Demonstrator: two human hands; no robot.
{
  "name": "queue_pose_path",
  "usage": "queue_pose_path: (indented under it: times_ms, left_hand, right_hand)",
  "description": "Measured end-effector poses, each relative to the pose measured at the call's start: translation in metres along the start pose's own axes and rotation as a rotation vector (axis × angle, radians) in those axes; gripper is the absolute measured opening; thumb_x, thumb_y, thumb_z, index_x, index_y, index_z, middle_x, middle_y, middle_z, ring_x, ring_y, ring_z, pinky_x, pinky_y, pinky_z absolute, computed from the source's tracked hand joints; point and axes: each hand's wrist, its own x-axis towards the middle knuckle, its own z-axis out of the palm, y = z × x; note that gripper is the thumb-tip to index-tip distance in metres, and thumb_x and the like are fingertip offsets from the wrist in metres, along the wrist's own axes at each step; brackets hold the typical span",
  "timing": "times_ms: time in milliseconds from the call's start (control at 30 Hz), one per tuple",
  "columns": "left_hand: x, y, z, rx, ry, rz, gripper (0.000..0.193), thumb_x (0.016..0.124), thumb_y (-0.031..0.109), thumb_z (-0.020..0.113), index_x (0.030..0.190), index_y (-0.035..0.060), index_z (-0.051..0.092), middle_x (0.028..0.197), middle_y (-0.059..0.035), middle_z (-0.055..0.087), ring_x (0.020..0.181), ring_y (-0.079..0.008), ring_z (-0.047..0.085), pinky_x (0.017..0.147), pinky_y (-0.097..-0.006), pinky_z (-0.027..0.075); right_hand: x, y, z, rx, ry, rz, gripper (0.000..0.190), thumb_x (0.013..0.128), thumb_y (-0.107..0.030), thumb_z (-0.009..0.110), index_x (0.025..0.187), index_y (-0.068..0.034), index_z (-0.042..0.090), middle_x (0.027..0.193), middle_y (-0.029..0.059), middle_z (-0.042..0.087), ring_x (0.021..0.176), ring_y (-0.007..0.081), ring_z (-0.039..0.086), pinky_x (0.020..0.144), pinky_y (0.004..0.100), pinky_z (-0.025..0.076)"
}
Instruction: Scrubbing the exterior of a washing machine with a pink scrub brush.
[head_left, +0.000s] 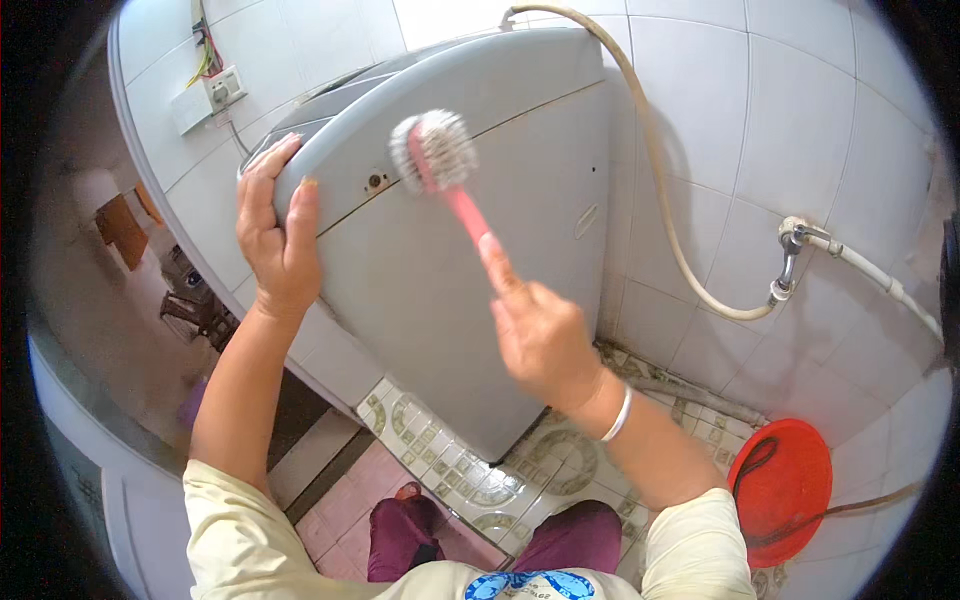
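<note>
A grey washing machine stands before me in a tiled corner. My left hand rests on the rounded left corner of its top, fingers over the edge and thumb on the front side; it grips no loose object. In my right hand is the pink handle of a round brush with white and greyish bristles. The brush head is over the upper panel, close to the seam; whether it touches the surface cannot be told. Between my left hand and the brush, a small dark round fitting sits in the panel.
A beige hose loops from the machine's top to a metal tap on the right wall. A red plastic basin with a dark cord or hose stands lower right. Wall sockets with exposed wires are upper left. The patterned floor tiles look shiny.
</note>
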Motion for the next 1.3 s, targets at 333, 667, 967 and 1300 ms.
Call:
queue_pose_path:
  times_ms: [333,667,967,1300]
  left_hand:
    - [0.001,0.003,0.008,-0.061,0.001,-0.047,0.032,0.084,0.012,0.051,0.112,-0.0031,0.053,0.114,-0.0157,0.054,0.109,-0.0253,0.049,0.097,-0.0347,0.033]
    - [0.002,0.005,0.006,-0.017,-0.002,-0.041,0.033,0.085,0.014,0.048,0.113,-0.0036,0.053,0.115,-0.0167,0.054,0.109,-0.0262,0.049,0.097,-0.0355,0.033]
    - [-0.002,0.0,0.0,-0.03,0.002,-0.047,0.034,0.086,0.013,0.047,0.114,-0.0037,0.052,0.116,-0.0164,0.053,0.111,-0.0265,0.048,0.098,-0.0353,0.032]
    - [-0.001,0.002,-0.002,-0.072,0.011,-0.047,0.033,0.085,0.013,0.048,0.114,-0.0034,0.053,0.117,-0.0153,0.053,0.111,-0.0255,0.047,0.099,-0.0351,0.032]
  right_hand:
    - [0.082,0.144,-0.037,0.028,0.116,0.518,0.048,0.082,-0.005,0.049,0.129,0.0,0.043,0.082,0.0105,0.061,0.063,0.0117,0.052,0.058,0.0286,0.044]
    - [0.097,0.175,-0.05,0.215,0.11,0.832,0.048,0.081,-0.006,0.049,0.129,-0.002,0.044,0.074,0.008,0.058,0.055,0.0118,0.049,0.051,0.0289,0.041]
    - [0.115,0.17,-0.04,0.121,0.07,0.655,0.051,0.083,-0.009,0.047,0.134,-0.008,0.04,0.062,0.0049,0.048,0.042,0.0137,0.041,0.037,0.0308,0.034]
    - [0.112,0.102,-0.045,-0.096,0.054,0.286,0.049,0.078,-0.006,0.045,0.127,-0.006,0.047,0.079,0.0189,0.06,0.063,0.0229,0.056,0.065,0.0374,0.046]
